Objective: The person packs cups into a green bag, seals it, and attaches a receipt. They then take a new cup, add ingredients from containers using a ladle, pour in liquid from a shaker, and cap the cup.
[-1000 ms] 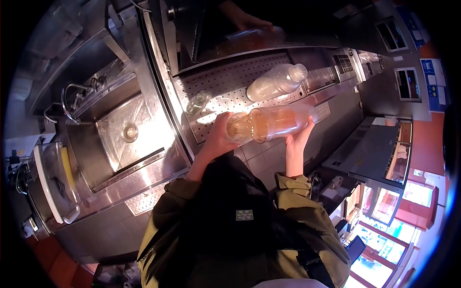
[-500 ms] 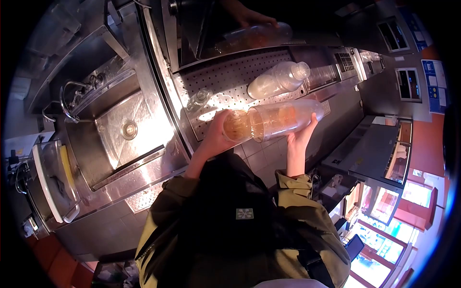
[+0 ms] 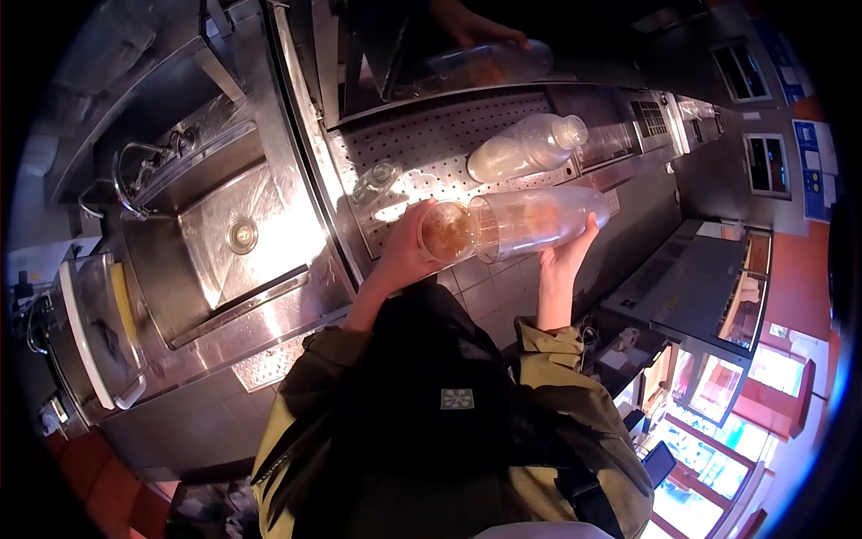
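My left hand [image 3: 400, 253] is wrapped around a clear cup [image 3: 446, 232] with amber, slightly frothy liquid in it. My right hand [image 3: 564, 256] grips a tall clear shaker cup [image 3: 552, 218] from below and the side, near its closed end. The shaker cup lies tilted almost sideways, its wide mouth right at the rim of the cup. An orange tint shows through its wall. Just beyond, a second clear shaker [image 3: 525, 148] with a narrower top rests on the perforated metal drain tray [image 3: 431, 135]. A small clear vessel [image 3: 377, 180] is on that tray too, near my left hand.
To the left is a steel sink [image 3: 202, 247] with a curved faucet [image 3: 126, 184]. A lidded clear bin [image 3: 103, 328] stands at the counter's near left corner. A dark glossy panel [image 3: 584, 45] rises behind the tray and mirrors a hand and shaker.
The cup in my left hand has turned so its mouth faces me more, showing the liquid's surface. The shaker cup stays tilted at its rim. My view has shifted slightly.
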`<state>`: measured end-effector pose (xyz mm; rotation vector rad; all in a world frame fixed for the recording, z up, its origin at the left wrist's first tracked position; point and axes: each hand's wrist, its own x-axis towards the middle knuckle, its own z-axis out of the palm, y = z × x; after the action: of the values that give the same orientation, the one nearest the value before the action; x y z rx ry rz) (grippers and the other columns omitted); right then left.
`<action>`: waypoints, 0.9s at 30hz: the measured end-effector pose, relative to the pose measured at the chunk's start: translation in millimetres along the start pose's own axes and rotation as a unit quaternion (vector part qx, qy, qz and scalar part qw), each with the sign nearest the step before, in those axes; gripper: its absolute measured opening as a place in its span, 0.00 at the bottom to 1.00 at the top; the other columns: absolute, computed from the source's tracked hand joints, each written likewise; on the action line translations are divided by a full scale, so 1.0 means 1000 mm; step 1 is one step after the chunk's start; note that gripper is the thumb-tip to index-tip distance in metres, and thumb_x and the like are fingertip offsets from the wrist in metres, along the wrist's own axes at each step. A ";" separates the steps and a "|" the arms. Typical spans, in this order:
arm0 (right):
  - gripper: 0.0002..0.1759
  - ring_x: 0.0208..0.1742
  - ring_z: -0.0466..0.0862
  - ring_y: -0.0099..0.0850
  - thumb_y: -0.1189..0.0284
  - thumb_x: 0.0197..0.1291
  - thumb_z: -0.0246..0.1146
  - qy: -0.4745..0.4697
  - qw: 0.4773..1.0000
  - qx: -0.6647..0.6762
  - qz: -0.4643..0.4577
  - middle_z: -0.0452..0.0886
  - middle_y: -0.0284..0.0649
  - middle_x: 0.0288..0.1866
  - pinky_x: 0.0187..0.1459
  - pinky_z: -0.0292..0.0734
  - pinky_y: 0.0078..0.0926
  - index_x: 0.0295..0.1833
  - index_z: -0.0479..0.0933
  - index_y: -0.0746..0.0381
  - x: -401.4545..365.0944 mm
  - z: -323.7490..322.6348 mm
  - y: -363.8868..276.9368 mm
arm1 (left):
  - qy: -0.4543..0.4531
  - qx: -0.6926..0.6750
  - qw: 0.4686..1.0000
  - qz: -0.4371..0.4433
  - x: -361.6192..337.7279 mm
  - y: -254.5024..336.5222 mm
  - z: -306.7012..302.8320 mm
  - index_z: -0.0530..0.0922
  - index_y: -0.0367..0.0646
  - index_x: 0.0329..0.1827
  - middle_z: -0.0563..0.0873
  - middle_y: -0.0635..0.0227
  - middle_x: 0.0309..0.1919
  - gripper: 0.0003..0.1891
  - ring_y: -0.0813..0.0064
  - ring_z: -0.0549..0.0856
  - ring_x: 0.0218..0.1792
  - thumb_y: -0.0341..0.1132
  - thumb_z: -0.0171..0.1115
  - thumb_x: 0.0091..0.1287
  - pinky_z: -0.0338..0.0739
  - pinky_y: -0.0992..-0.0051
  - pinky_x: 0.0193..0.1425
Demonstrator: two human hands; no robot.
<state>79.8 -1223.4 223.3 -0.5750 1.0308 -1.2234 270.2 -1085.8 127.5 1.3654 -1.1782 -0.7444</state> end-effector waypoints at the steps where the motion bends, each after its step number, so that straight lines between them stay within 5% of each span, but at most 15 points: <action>1: 0.34 0.57 0.73 0.37 0.51 0.60 0.52 -0.010 1.000 0.003 -0.007 0.69 0.45 0.57 0.53 0.75 0.39 0.63 0.58 0.64 0.002 -0.002 0.000 | -0.002 0.002 1.000 -0.002 0.000 -0.001 0.000 0.59 0.43 0.65 0.69 0.56 0.60 0.48 0.56 0.70 0.60 0.39 0.77 0.39 0.65 0.64 0.63; 18: 0.33 0.54 0.75 0.40 0.52 0.57 0.57 -0.059 0.995 0.083 -0.020 0.71 0.45 0.56 0.50 0.78 0.40 0.62 0.62 0.62 -0.003 0.004 -0.010 | 0.034 -0.047 0.996 -0.072 0.001 0.014 0.007 0.64 0.45 0.62 0.74 0.61 0.56 0.45 0.60 0.74 0.58 0.38 0.77 0.37 0.69 0.67 0.60; 27: 0.26 0.57 0.72 0.40 0.54 0.62 0.45 0.000 0.973 0.059 0.222 0.70 0.42 0.57 0.57 0.71 0.47 0.58 0.67 0.61 0.006 -0.031 0.034 | 0.130 -0.019 0.990 -0.049 -0.013 0.010 0.025 0.66 0.42 0.59 0.75 0.58 0.53 0.39 0.61 0.75 0.55 0.34 0.74 0.40 0.69 0.69 0.58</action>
<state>68.7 -1214.3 179.2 -0.2328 1.0120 -0.8800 241.1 -1080.4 130.3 1.4475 -0.8939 -0.6315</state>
